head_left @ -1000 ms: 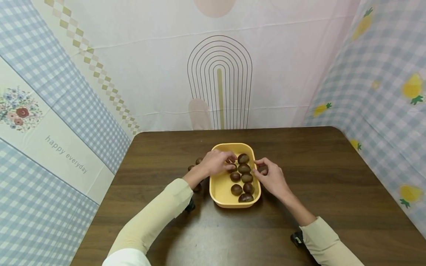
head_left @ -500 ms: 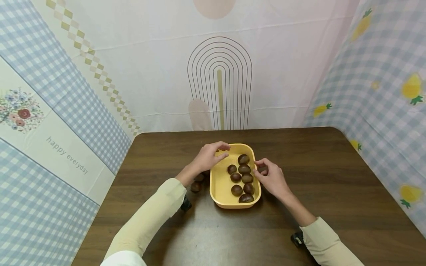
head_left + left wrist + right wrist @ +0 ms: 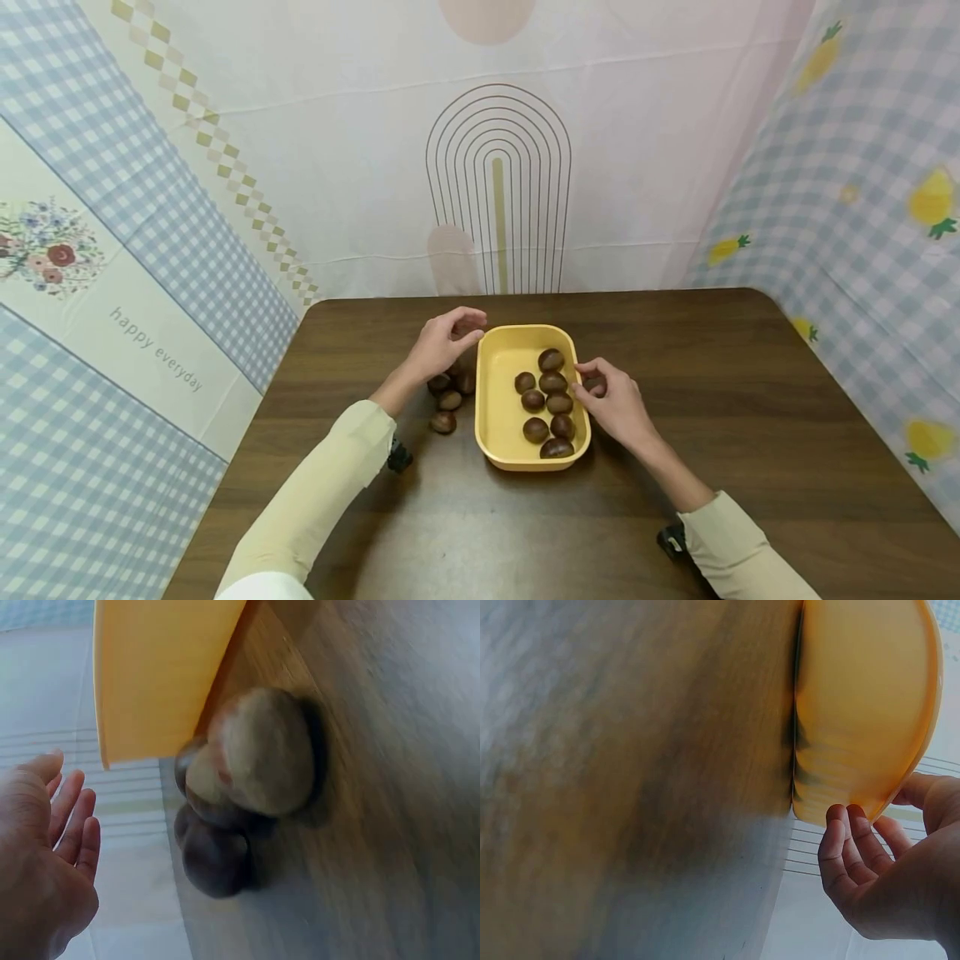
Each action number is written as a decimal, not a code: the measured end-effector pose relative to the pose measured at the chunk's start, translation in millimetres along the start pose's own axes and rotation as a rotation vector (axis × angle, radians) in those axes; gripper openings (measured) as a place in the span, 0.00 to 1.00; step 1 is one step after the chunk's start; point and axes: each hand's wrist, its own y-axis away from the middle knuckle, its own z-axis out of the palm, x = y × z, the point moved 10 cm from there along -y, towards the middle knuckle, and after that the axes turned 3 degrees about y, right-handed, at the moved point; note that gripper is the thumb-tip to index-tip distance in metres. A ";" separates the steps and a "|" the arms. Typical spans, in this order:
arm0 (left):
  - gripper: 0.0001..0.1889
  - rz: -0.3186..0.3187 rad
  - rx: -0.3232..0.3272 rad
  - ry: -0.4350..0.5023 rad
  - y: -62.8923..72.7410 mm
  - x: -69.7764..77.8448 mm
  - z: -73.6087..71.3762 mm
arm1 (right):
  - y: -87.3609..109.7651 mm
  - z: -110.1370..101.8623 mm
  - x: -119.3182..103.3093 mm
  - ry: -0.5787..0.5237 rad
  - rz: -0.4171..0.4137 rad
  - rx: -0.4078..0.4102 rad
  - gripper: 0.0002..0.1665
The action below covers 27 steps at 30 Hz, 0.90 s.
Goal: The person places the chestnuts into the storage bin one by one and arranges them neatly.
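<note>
A yellow rectangular container point(image 3: 491, 450) on the table holds several brown chestnuts point(image 3: 553, 382), mostly along its right side. My left hand point(image 3: 441, 343) is raised over the table left of the container, holding nothing. The left wrist view shows its fingers point(image 3: 69, 814) extended and loosely bent, apart from the chestnuts. Below it lies a small pile of loose chestnuts point(image 3: 450, 400), partly hidden by the hand in the head view. My right hand point(image 3: 617, 406) grips the container's right rim, its thumb at the edge and bent fingers point(image 3: 838, 851) against the outer wall.
The dark wooden table point(image 3: 720, 375) extends to both sides and in front of the container. A patterned cloth point(image 3: 360, 167) hangs behind it, with checked cloths at left and right. A black wrist device point(image 3: 399, 456) sits under the left sleeve.
My left hand has drawn back from inside the container, leaving a small chestnut there, and moved left over the pile. The right hand has stayed at the rim.
</note>
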 end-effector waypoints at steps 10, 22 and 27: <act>0.16 -0.035 0.033 0.001 16.9 -21.7 -13.8 | 0.4 -0.6 -0.3 0.002 -0.010 0.001 0.16; 0.17 -0.114 -0.034 -0.023 36.1 -46.7 -9.6 | 1.6 -2.1 0.4 -0.005 -0.007 0.004 0.16; 0.17 -0.151 -0.053 -0.066 42.9 -56.2 -7.1 | 0.8 -1.3 0.5 -0.003 -0.009 0.003 0.16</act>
